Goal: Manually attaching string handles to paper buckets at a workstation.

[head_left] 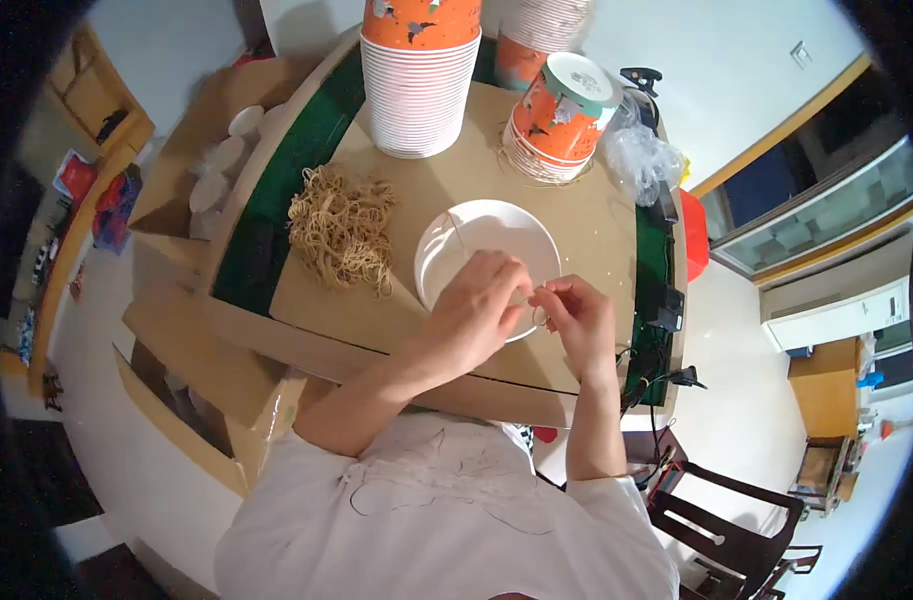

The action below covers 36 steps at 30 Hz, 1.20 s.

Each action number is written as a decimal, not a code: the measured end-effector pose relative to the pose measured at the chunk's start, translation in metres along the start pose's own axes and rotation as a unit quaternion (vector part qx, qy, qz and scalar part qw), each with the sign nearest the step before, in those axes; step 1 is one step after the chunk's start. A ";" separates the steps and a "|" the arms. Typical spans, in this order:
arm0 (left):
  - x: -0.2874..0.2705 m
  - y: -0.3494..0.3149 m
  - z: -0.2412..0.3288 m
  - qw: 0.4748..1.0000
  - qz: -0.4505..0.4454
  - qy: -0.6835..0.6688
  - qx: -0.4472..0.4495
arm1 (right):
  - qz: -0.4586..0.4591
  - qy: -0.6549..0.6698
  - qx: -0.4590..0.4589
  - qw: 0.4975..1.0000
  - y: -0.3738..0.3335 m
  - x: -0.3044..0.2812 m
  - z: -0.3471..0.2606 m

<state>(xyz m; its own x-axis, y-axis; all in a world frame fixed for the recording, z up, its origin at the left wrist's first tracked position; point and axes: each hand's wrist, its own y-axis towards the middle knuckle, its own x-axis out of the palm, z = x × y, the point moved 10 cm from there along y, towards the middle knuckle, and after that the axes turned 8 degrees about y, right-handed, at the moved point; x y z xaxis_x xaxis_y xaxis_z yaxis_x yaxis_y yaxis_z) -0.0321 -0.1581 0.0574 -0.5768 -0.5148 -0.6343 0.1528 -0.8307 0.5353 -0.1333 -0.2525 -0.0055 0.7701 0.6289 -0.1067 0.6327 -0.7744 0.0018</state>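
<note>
My left hand (473, 308) is closed over the near rim of a white paper tub (486, 222), fingertips pinched together. Close beside it, at the tub's lower right, my right hand (580, 318) pinches a thin tan cord (539, 317) that forms a small loop between the hands. What lies between the left fingertips is mostly hidden, though they meet the same cord. A short piece of strand shows against the tub's inner wall. Left of the tub lies a loose tangle of tan cords (342, 228).
A tall stack of white-and-orange paper tubs (421, 95) stands behind, with an upturned orange tub (556, 120) to its right. A clear plastic bag (639, 160) and black cables (666, 375) are along the right edge. Open cardboard boxes (191, 375) sit at the left; a dark chair (726, 510) stands lower right.
</note>
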 end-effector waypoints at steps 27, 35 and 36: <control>0.033 -0.006 -0.030 0.975 -0.114 -0.161 -0.105 | 0.041 0.060 -0.030 0.997 -0.011 0.001 0.008; 0.032 -0.006 -0.039 0.971 -0.065 -0.192 -0.129 | 0.041 0.061 -0.033 0.997 -0.011 0.002 0.008; 0.030 -0.005 -0.038 0.971 -0.065 -0.192 -0.128 | 0.041 0.059 -0.027 0.997 -0.011 0.002 0.008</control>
<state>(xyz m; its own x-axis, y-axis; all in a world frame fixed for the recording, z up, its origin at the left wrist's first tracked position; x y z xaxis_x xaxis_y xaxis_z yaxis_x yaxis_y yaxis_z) -0.0198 -0.1774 0.0142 -0.8534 -0.3255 -0.4072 0.2247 -0.9345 0.2761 -0.1389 -0.2433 -0.0135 0.8219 0.5695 0.0130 0.5679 -0.8209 0.0602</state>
